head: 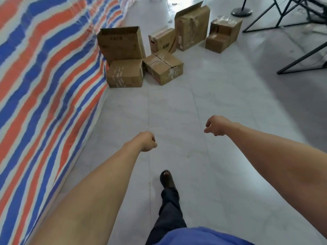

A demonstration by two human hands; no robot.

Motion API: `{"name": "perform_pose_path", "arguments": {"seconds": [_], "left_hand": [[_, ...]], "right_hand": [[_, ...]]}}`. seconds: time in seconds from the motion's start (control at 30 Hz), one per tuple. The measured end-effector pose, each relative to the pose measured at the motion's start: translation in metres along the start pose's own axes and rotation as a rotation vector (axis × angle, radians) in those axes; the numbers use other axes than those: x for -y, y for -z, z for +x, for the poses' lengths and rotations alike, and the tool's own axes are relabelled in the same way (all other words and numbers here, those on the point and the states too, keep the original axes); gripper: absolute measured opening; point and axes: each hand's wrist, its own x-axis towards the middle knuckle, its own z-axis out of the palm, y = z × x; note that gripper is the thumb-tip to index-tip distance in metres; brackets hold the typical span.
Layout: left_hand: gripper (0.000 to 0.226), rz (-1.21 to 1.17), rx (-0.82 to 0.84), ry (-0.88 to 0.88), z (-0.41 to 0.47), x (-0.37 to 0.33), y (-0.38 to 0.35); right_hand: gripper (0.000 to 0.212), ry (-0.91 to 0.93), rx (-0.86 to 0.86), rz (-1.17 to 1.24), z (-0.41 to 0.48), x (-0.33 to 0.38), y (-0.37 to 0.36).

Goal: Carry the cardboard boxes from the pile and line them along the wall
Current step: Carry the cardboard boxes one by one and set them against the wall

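The left hand and right hand were loosely curled, holding nothing. If bumped, the open box could fall off the lower box.

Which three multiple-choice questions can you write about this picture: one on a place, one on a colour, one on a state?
1. Where are the cardboard boxes?
A. on the floor ahead
B. on a table
C. in a cart

2. Which colours has the striped sheet?
A. green, yellow
B. black, grey
C. blue, orange-red, white

3. What do the left hand and right hand hold?
A. one box together
B. nothing
C. a tape roll

1 A: they stand on its pale tiles.
2 C: those stripes cover it.
3 B: loosely curled fingers, nothing inside.
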Motion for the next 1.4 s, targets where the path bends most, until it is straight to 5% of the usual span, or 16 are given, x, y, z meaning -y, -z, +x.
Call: {"name": "perform_pose_path", "arguments": {"seconds": [0.47, 1.0, 1.4], "left_hand": [[0.03, 0.041, -0.03, -0.109, 0.298, -0.082, 0.252], [0.027, -0.212, 0.026, -0.005, 0.622, -0.223, 0.417], [0.017, -0.422, 0.118, 0.254, 0.854, -0.178, 0.512]], "right_hand": [[0.035, -0.105, -0.07, 0.156, 0.283, 0.034, 0.217], [0.029, -0.109, 0.05, 0.054, 0.664, -0.012, 0.458], [0.035, -0.044, 0.187, 0.027, 0.926, 0.078, 0.538]]}}
